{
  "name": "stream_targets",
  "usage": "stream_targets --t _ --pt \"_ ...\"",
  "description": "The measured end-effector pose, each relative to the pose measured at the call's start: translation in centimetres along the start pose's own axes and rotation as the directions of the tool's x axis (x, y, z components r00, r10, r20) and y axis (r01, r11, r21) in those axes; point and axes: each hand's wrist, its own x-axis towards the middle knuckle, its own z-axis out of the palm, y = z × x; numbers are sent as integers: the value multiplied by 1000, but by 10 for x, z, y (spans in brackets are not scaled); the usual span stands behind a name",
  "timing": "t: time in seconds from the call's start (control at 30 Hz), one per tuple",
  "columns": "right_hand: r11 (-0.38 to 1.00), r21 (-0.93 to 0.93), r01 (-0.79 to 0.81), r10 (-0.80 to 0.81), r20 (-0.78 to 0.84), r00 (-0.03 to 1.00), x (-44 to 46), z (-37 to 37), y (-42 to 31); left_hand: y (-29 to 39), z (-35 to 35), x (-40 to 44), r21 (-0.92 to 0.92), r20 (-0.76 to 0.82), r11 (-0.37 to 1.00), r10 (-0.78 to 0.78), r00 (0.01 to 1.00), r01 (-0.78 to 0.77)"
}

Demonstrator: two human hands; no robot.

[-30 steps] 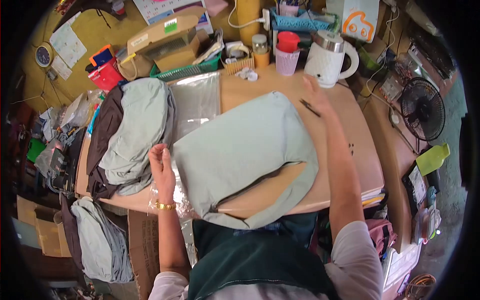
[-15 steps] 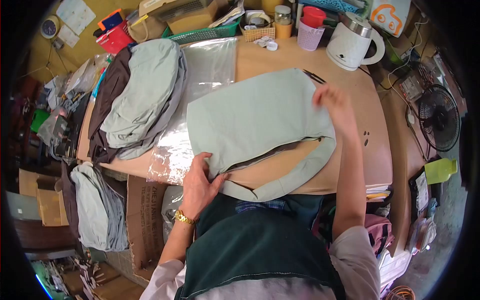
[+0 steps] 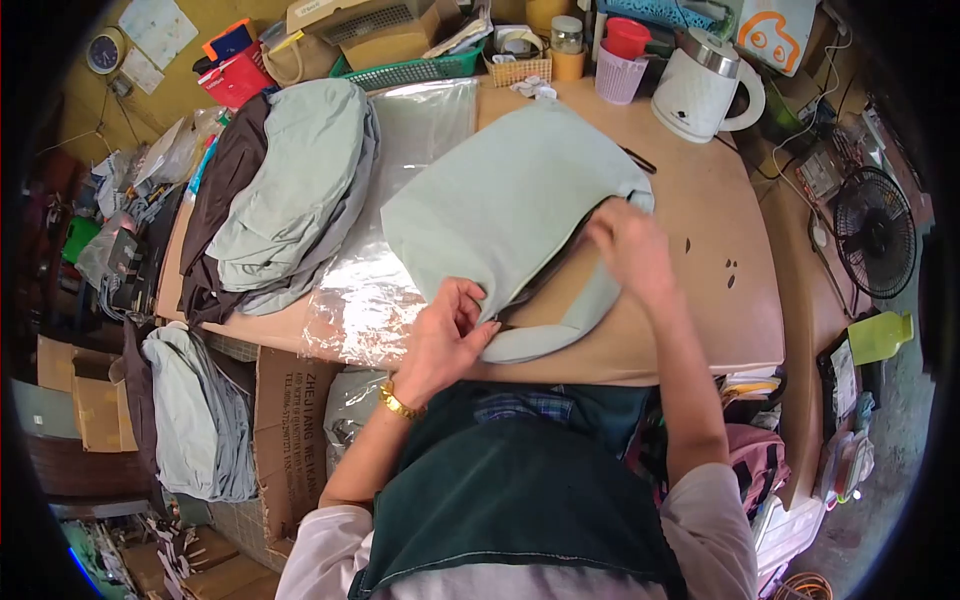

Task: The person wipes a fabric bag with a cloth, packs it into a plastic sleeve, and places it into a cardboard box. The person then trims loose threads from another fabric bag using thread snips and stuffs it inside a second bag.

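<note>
A pale grey-green fabric shoulder bag (image 3: 510, 180) lies flat on the tan table, its strap (image 3: 560, 335) looped toward me. Its long opening (image 3: 555, 265) gapes slightly and shows a dark inside. My left hand (image 3: 450, 335) pinches the bag's fabric at the near left end of the opening, thumb and fingers together. At the other end, my right hand (image 3: 632, 250) is closed on the opening's edge; its fingertips are partly hidden. The black end of a slim tool (image 3: 638, 160) sticks out from behind the bag's upper right side.
Clear plastic sheets (image 3: 350, 310) lie left of the bag, beside a pile of grey and brown bags (image 3: 290, 180). A white kettle (image 3: 695, 95), a lilac cup (image 3: 618, 78) and a green basket (image 3: 420, 70) line the back. A black fan (image 3: 875, 232) stands right.
The bag has turned, its far right corner swinging up and left. My right hand has come down from that side to the opening's edge. My left hand has shifted right and slightly up.
</note>
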Motion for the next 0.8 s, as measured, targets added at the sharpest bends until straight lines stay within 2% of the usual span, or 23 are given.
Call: stream_targets --t 0.03,0.1,0.2,0.27,0.33,0.37,0.4,0.43,0.47,0.53,0.57,0.7,0.77,0.8 --pt "996 83 30 -28 -18 999 -14 3 -20 -8 5 -1 -35 4 999 -9 1000 10" --pt "898 422 -127 -11 309 951 -42 14 -48 -14 12 -4 -106 28 994 -3 1000 6" --pt "619 689 -376 83 419 904 -72 39 -84 -11 20 -9 -91 39 995 35 999 -31" --pt "412 769 -488 164 465 870 -80 51 -91 -12 24 -10 -57 37 991 123 992 -120" --pt "422 791 -442 207 391 897 -90 61 -98 -11 27 -11 -154 -61 977 138 989 -146" --pt "563 766 -312 193 246 950 -90 54 -104 -9 25 -12 -162 -46 973 159 986 -165" --pt "689 703 -179 151 102 983 -89 47 -109 -6 21 -13 -151 -20 982 108 994 -110" --pt "748 657 -89 99 22 995 -92 50 -109 -4 19 -13 -136 4 989 54 999 -53" --pt "757 648 -86 105 9 994 -93 51 -108 -6 20 -14 -142 11 988 70 997 -68" --pt "834 550 49 -19 -61 998 -93 51 -105 -10 21 -16 -27 -13 992 120 993 -120" --pt "817 575 30 -31 -9 999 -93 48 -103 -13 21 -17 -42 6 991 124 992 -124" --pt "860 504 79 -56 -59 997 -77 35 -75 -13 18 -25 -55 54 992 120 991 -117" --pt "940 336 69 -44 -82 996 -61 28 -48 -2 10 -30 -95 177 993 -49 983 66" --pt "940 335 68 -42 -85 995 -54 24 -42 -2 10 -30 -93 179 994 -47 983 64"
